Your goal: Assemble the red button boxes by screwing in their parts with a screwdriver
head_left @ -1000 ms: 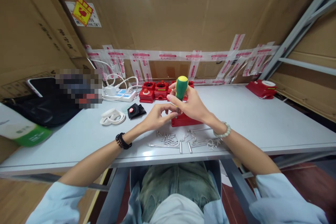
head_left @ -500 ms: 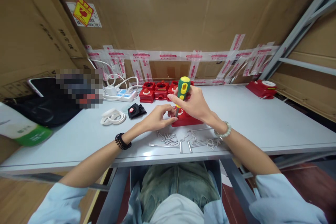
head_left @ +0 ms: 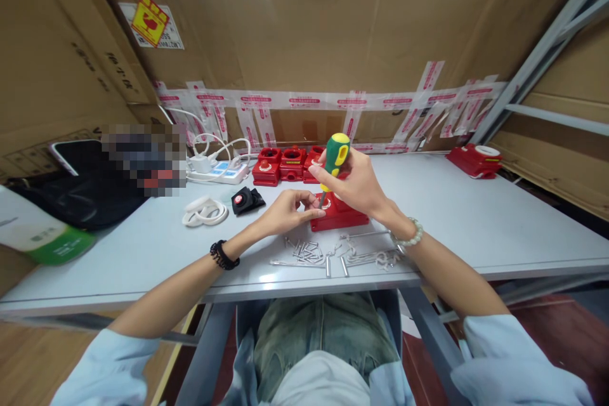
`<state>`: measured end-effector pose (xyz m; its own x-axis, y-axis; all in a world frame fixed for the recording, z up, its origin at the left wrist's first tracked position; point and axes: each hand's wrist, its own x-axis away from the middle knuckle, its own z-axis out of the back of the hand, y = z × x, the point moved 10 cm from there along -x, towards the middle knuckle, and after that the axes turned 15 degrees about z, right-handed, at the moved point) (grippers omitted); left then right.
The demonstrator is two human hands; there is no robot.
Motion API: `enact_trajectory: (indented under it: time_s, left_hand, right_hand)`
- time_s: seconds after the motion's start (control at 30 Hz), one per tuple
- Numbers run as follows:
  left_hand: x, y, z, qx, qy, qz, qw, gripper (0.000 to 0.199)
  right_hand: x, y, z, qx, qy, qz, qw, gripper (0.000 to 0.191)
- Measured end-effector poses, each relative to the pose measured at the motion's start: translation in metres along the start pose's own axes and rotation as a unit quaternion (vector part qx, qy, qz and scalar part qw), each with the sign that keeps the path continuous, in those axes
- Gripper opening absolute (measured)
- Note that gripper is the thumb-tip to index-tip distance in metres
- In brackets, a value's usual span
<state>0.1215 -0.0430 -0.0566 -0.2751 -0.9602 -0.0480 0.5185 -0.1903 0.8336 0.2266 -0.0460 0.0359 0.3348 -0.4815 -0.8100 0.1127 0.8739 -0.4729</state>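
Right hand (head_left: pixel 356 183): fingers wrapped round green-yellow screwdriver (head_left: pixel 337 153), shaft slanting down to 7 o'clock, tip at the 9 o'clock end of red box (head_left: pixel 340 222). Box sits mid-worktop (head_left: pixel 419 216), under the hands. Left hand (head_left: pixel 288 210) at box's 9 o'clock, thumb and fingers drawn together by the tip; can't tell if gripping anything. From box: loose screws (head_left: pixel 308 254) 7 o'clock, metal rods (head_left: pixel 368 259) 5 o'clock, row of red units (head_left: pixel 291 168) 11 o'clock, white cable (head_left: pixel 216 214) 9 o'clock.

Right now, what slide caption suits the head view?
Right hand holds a screwdriver over a red housing, left hand beside the shaft, screws nearby.
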Motion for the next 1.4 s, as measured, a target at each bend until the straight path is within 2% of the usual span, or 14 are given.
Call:
enact_trajectory:
  time_s: [0.1, 0.17, 0.27, 0.33, 0.43, 0.53, 0.63, 0.7, 0.8, 0.87, 1.03, 1.17, 1.3, 1.4]
  left_hand:
    - [0.005, 0.007, 0.014, -0.005, 0.043, -0.021, 0.999, 0.030]
    - [0.011, 0.013, 0.018, 0.002, 0.030, -0.031, 0.999, 0.026]
    - [0.022, 0.017, -0.003, -0.019, -0.103, -0.029, 0.994, 0.024]
    - [0.032, 0.016, -0.022, -0.055, -0.190, -0.030, 0.980, 0.022]
    - [0.039, 0.013, -0.037, -0.107, -0.228, -0.041, 0.967, 0.020]
    - [0.039, 0.013, -0.040, -0.133, -0.223, -0.048, 0.965, 0.023]
    - [0.036, 0.019, -0.029, -0.130, -0.191, -0.065, 0.971, 0.025]
    - [0.030, 0.022, -0.012, -0.135, -0.124, -0.086, 0.979, 0.023]
    - [0.018, 0.016, 0.017, -0.153, 0.011, -0.100, 0.983, 0.019]
    - [0.012, 0.006, 0.026, -0.154, 0.053, -0.085, 0.983, 0.024]
    - [0.000, -0.017, 0.014, -0.106, 0.013, -0.027, 0.994, 0.059]
    - [-0.001, -0.020, 0.003, -0.079, -0.024, -0.005, 0.997, 0.066]
    - [-0.002, -0.020, -0.003, -0.084, -0.028, 0.010, 0.996, 0.080]
    - [-0.003, -0.017, -0.007, -0.080, -0.032, -0.002, 0.996, 0.075]
  right_hand:
    - [-0.004, -0.007, 0.015, 0.007, 0.053, 0.017, 0.998, 0.030]
    - [-0.005, -0.011, 0.028, 0.000, 0.102, 0.029, 0.994, 0.029]
    - [-0.005, -0.014, 0.040, 0.001, 0.154, 0.048, 0.987, 0.027]
    - [-0.004, -0.012, 0.040, 0.001, 0.156, 0.048, 0.987, 0.027]
    - [-0.002, -0.005, 0.033, -0.001, 0.139, 0.032, 0.990, 0.030]
    - [0.001, 0.002, 0.028, 0.020, 0.124, 0.020, 0.992, 0.034]
    - [0.002, 0.010, 0.024, 0.042, 0.112, 0.008, 0.993, 0.036]
    - [0.000, 0.015, 0.021, 0.059, 0.101, 0.003, 0.993, 0.037]
    - [-0.005, 0.020, 0.017, 0.094, 0.084, 0.005, 0.992, 0.036]
    - [-0.008, 0.022, 0.014, 0.115, 0.072, 0.004, 0.991, 0.036]
    - [-0.010, 0.025, 0.007, 0.140, 0.040, -0.005, 0.989, 0.035]
    - [-0.011, 0.025, 0.005, 0.149, 0.032, -0.010, 0.988, 0.035]
    - [-0.014, 0.023, 0.004, 0.175, 0.028, -0.013, 0.984, 0.035]
    - [-0.016, 0.024, 0.003, 0.195, 0.021, -0.019, 0.980, 0.035]
